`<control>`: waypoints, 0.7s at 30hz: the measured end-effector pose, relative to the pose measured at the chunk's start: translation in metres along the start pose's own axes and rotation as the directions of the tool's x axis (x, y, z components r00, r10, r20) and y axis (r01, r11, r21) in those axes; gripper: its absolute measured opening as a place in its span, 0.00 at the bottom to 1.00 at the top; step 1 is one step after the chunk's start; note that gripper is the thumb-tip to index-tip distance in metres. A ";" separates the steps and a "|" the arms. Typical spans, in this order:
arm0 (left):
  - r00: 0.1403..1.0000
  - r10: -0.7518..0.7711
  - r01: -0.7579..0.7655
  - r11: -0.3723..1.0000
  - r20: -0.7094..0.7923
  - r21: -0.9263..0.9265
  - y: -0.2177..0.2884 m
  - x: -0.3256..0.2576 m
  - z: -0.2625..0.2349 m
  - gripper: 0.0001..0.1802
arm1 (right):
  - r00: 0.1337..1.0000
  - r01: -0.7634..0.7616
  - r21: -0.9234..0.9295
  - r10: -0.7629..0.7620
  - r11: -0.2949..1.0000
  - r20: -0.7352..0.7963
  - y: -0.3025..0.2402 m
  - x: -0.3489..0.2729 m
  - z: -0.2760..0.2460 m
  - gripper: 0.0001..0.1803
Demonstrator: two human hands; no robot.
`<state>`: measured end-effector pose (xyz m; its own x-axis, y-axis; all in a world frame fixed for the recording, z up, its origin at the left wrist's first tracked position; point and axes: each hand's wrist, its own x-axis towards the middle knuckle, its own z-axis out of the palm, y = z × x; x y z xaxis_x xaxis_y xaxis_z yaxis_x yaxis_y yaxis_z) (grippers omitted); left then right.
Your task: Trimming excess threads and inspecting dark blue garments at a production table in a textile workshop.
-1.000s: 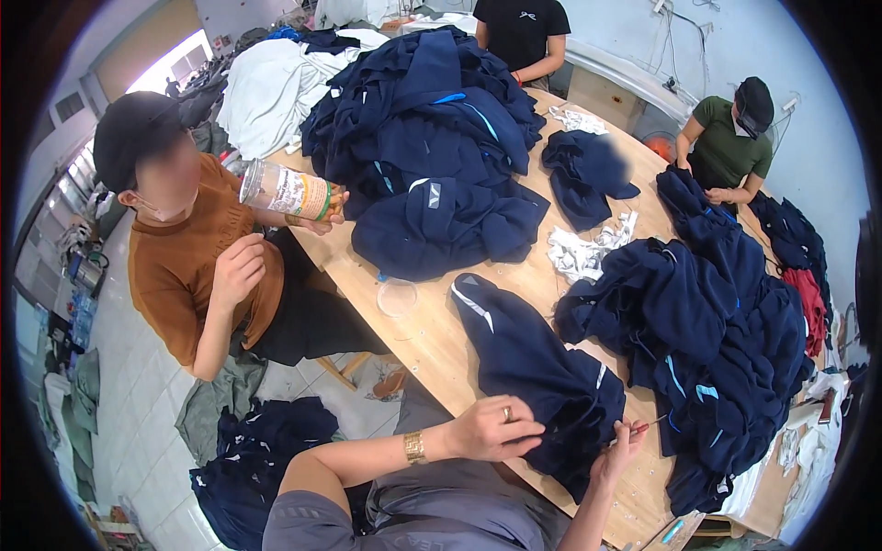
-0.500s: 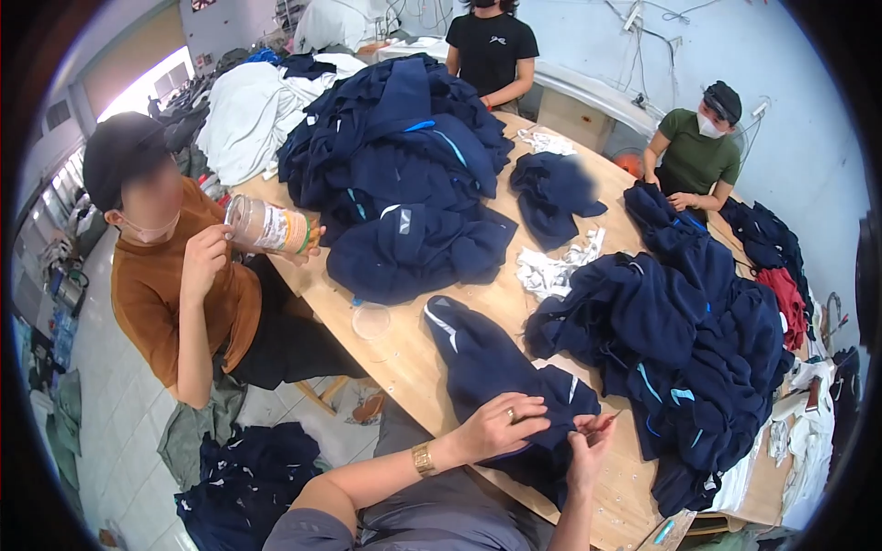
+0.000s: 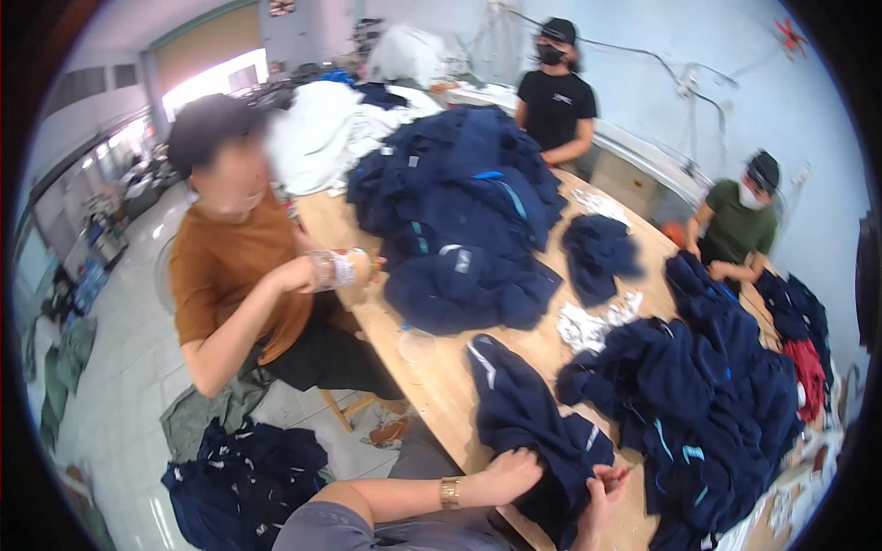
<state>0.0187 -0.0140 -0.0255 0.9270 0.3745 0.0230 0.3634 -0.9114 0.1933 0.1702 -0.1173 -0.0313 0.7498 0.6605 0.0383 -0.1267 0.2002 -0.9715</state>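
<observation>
A navy garment [image 3: 524,404] with white stripes lies at the near edge of the table, its lower part between my hands. My left hand [image 3: 508,476], below a gold wristwatch, is closed on the garment's left side. On the other side, the fingers of my right hand [image 3: 604,487] pinch the garment's edge beside a white stripe. Something small and reddish shows at those fingertips, too blurred to name. Part of the garment hangs down between my forearms.
A tall heap of navy garments [image 3: 459,211] stands across the wooden table [image 3: 441,395]; another pile [image 3: 680,404] lies to my right. White scraps [image 3: 588,326] sit between them. At left a co-worker [image 3: 230,257] holds a clear jar [image 3: 340,268]. Two others work at the far side. Dark cloth [image 3: 243,487] covers floor at left.
My view has tilted up and turned left. My left hand's fingers, loosely spread before, have curled closed on the garment. The co-worker at left has lowered the jar from one raised hand.
</observation>
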 end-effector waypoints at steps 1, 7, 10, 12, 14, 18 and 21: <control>0.999 0.004 -0.003 1.000 -0.046 0.009 0.000 0.001 -0.002 0.09 | 1.000 -0.011 -0.071 0.010 0.997 -0.007 -0.001 -0.002 0.000 0.20; 0.985 -0.083 0.114 0.970 0.148 -0.214 -0.011 0.005 -0.019 0.16 | 0.948 0.277 -0.595 -0.113 0.754 0.297 0.002 -0.012 -0.001 0.26; 0.986 -0.166 0.151 0.906 -0.003 -0.396 -0.014 0.008 -0.021 0.21 | 0.911 0.374 -0.759 -0.058 0.533 0.408 0.002 -0.021 0.000 0.28; 0.987 -0.159 0.134 0.915 -0.037 -0.380 -0.016 0.010 -0.020 0.28 | 0.933 0.304 -0.802 0.007 0.514 0.359 0.018 -0.024 -0.009 0.29; 0.967 -0.011 -0.016 0.994 -0.254 -0.107 -0.028 0.012 -0.007 0.31 | 0.940 0.299 -0.804 -0.012 0.514 0.342 0.021 -0.025 -0.011 0.29; 0.988 0.093 -0.048 0.947 0.127 -0.319 -0.052 0.017 0.033 0.39 | 0.923 0.338 -0.721 -0.062 0.605 0.380 0.012 -0.028 0.000 0.29; 0.992 0.110 -0.089 0.950 0.055 -0.298 -0.052 0.004 0.030 0.36 | 0.886 0.404 -0.759 -0.013 0.510 0.463 0.011 -0.028 -0.008 0.27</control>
<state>0.0063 0.0298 -0.0644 0.9651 0.2617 -0.0095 0.2348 -0.8485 0.4743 0.1531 -0.1389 -0.0447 0.3652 0.9180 0.1548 0.7316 -0.1802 -0.6575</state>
